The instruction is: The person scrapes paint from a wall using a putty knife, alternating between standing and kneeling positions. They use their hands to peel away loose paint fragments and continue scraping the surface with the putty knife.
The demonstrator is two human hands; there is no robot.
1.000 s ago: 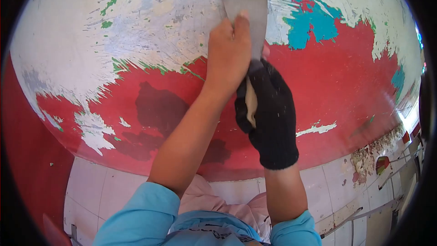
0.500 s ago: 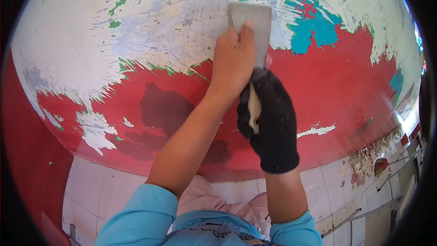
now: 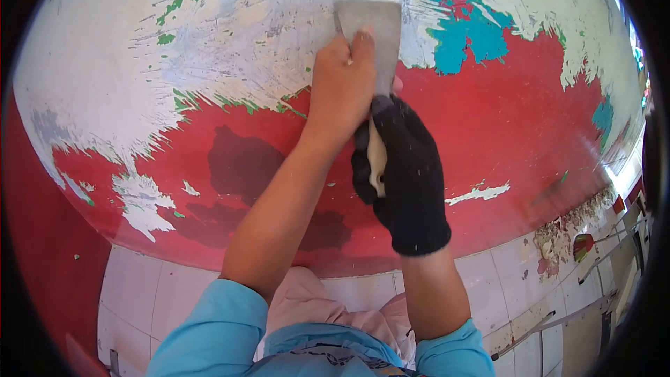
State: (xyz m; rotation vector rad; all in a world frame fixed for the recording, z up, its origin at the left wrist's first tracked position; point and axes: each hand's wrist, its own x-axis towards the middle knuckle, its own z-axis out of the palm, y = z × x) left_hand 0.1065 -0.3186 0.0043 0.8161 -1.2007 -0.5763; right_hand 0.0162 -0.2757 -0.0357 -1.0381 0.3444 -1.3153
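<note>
A wide, flat metal scraper (image 3: 386, 42) lies against the wall (image 3: 488, 126), its blade edge pointing up over the whitish, scratched area. My left hand (image 3: 340, 87), bare, is closed on the blade, with the thumb laid along its face; some of its fingers are hidden behind the metal. Below it my right hand (image 3: 412, 167), in a black knitted glove, wraps round the scraper's pale handle (image 3: 377, 157). Red paint covers the lower wall, and ragged white, green and teal patches show above. The teal patch (image 3: 469, 42) is just right of the blade.
White floor tiles (image 3: 178, 286) run along the foot of the wall. Paint debris (image 3: 551, 241) lies at the right, near a small red and green object (image 3: 582, 246) and several long, thin bars (image 3: 551, 324). Another red surface (image 3: 49, 237) rises at the left.
The whole view has shifted slightly, so wall, hands and scraper all appear a little further left and up. Both hands keep the same hold; the scraper has barely moved against the wall.
</note>
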